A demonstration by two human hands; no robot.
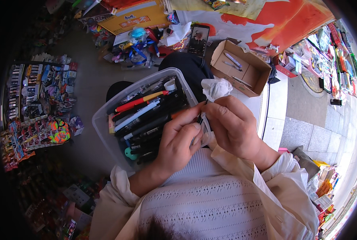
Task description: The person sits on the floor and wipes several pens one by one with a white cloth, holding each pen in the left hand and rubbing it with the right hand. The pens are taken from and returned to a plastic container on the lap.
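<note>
My left hand [180, 138] grips a thin dark pen-like stick [200, 117], partly hidden by the fingers. Close beside it, my right hand [234, 127] pinches a crumpled white tissue [217, 88] at the stick's upper end; whether it also holds the stick itself cannot be made out. Beneath both hands, a translucent plastic bin [103, 141] sits in front of my body, packed with mostly black pens. Among them lie a red-and-yellow pen [140, 101], a white pen [138, 115], a white tape roll [169, 85] and a round teal item [131, 153].
An open cardboard box [258, 78] with a few pens [233, 60] stands ahead on the right. A phone [199, 40] with a lit screen leans beyond my knee. Blue ribbon [138, 55] and small goods lie ahead left. Racks of packaged goods [46, 87] line the left.
</note>
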